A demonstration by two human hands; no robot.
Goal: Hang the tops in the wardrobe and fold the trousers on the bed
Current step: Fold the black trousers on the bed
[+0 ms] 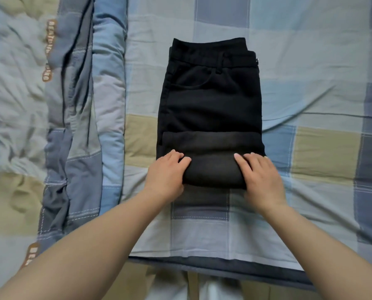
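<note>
While you hold the roll, status from the fingers outward:
left hand (166, 173): fingers curled round the left end of the rolled hem.
right hand (259, 176): fingers laid over the right end, gripping the same roll.
black trousers (211, 100): on the bed (310, 83), hem end rolled under your fingers, waistband flat beyond your fingertips.
done: legs doubled, fold part-way up.
left: your fold must reach the waistband; tops and wardrobe not in view.
quilt (76, 83): bunched well outside your left fingers.
</note>
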